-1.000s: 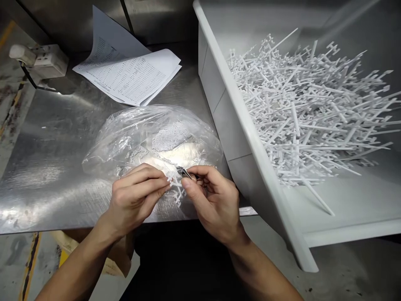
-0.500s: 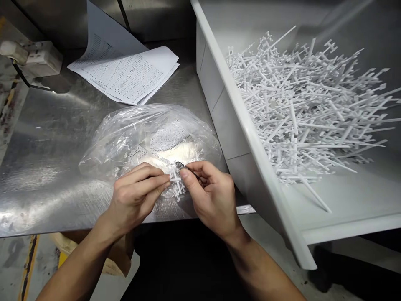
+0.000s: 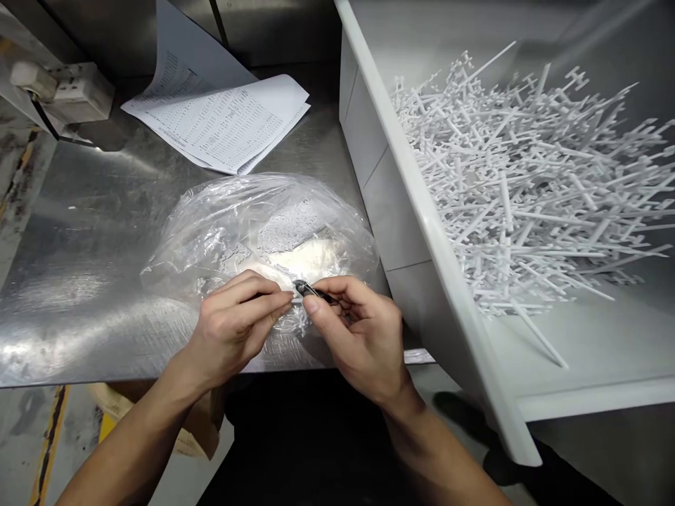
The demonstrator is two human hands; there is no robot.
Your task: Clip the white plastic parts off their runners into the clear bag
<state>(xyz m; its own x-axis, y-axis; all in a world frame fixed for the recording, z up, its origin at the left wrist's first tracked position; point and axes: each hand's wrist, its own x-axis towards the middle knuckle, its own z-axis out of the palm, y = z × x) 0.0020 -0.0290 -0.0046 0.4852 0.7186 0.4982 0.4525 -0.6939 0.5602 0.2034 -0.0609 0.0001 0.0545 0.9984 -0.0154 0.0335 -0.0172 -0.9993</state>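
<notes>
My left hand (image 3: 240, 316) pinches a small white plastic piece (image 3: 298, 299) over the front of a clear plastic bag (image 3: 211, 232). My right hand (image 3: 358, 323) is closed around a small dark metal cutting tool (image 3: 312, 289), whose tip meets the white piece close to my left fingertips. Small flat grey-white parts (image 3: 290, 226) show in the bag. Much of the held piece is hidden by the tool and my fingers.
A big light-grey bin (image 3: 422, 204) at the right holds a heap of white plastic sprues (image 3: 506, 190). Folded printed sheets (image 3: 226, 119) lie behind the bag on the metal table (image 3: 63, 281). A white power socket (image 3: 81, 91) stands at the back left.
The tool in my right hand has turned and now covers more of the white piece, which shows less than before. The whole view has shifted slightly, with the bin appearing farther right.
</notes>
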